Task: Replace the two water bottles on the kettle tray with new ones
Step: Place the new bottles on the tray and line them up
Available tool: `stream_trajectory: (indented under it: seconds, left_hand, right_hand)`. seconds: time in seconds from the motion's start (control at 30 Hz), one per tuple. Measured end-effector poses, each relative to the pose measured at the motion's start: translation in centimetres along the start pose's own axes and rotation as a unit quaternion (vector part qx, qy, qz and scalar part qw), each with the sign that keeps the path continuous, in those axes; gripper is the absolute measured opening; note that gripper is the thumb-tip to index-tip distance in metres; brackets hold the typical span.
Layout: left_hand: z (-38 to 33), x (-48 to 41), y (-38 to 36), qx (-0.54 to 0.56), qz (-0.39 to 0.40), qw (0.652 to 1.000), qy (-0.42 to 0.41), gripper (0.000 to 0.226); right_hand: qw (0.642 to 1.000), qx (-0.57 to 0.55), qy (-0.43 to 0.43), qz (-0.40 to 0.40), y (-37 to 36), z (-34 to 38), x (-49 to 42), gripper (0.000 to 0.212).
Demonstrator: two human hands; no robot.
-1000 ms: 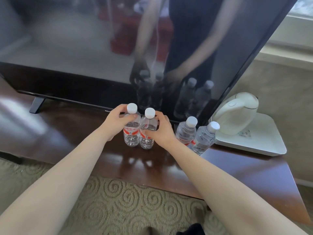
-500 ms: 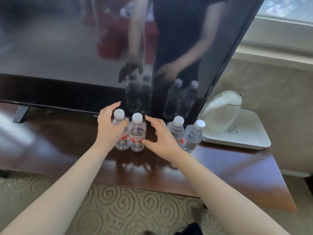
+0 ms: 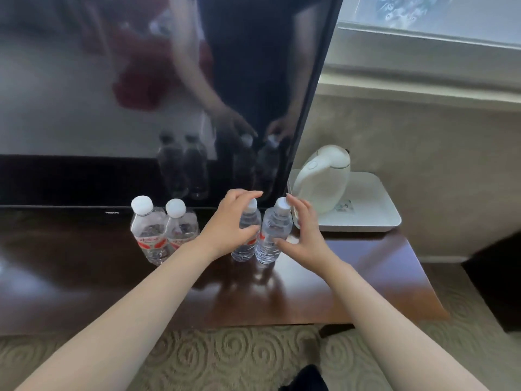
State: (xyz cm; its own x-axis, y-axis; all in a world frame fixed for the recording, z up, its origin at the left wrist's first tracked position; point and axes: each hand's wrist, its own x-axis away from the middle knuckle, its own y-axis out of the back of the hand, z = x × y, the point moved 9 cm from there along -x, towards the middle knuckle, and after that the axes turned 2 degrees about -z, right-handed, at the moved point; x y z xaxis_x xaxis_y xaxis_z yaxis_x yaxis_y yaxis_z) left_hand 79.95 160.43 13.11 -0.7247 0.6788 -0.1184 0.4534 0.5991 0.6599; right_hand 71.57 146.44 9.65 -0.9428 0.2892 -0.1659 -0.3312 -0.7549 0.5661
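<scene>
Both hands shifted right: left hand (image 3: pixel 229 224) cups third bottle (image 3: pixel 247 235).

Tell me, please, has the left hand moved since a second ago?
Yes: the left hand has gone right, from the left bottle pair to a bottle nearer the kettle.

Your left hand (image 3: pixel 225 224) and right hand (image 3: pixel 303 232) are bare: no gloves, rings, watch or bands. Both forearms are uncovered back from the fingers to the bottom frame edge, no sleeve in view. Nails short and plain. The dark shape low in frame is too unclear to call.
</scene>
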Motion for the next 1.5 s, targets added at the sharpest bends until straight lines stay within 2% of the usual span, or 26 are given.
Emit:
stream_trajectory:
  seconds: [0.13,0.27,0.4,0.53,0.77,1.1,1.3,1.5]
  left_hand:
    - [1.3,-0.9,-0.8,-0.009,0.000,1.000,0.026,0.059]
    - [2.3,-1.5,-0.3,0.029,-0.019,0.997,0.069,0.047]
    - [2.0,-2.1,-0.4,0.061,-0.019,0.994,0.088,0.032]
    - [-0.4,-3.1,-2.4,0.064,0.018,0.996,0.066,0.033]
    - [-6.4,-6.5,-8.1,0.095,0.058,0.993,0.025,0.033]
    - [-16.7,-17.6,-15.7,0.122,0.033,0.992,-0.026,0.032]
    - [-17.8,-24.0,-19.5,0.117,-0.002,0.993,-0.007,0.032]
    - [-15.8,-28.9,-21.2,0.076,-0.040,0.995,0.045,0.032]
  right_hand:
    - [0.996,-0.048,-0.049,0.062,-1.2,-1.7,-0.9,0.095]
    - [0.993,-0.048,-0.070,0.086,-2.0,-2.8,-1.8,0.076]
    - [0.986,-0.108,-0.094,0.085,-1.6,-3.7,-2.0,0.073]
    - [0.981,-0.142,-0.105,0.078,0.2,-4.9,-0.9,0.071]
    - [0.982,-0.141,-0.124,0.040,9.7,-8.0,1.1,0.074]
    - [0.988,-0.120,-0.098,0.009,25.2,-14.4,-3.7,0.070]
    - [0.990,-0.107,-0.096,-0.009,29.1,-20.0,-8.9,0.072]
    - [0.991,-0.084,-0.106,0.011,29.2,-24.0,-13.8,0.071]
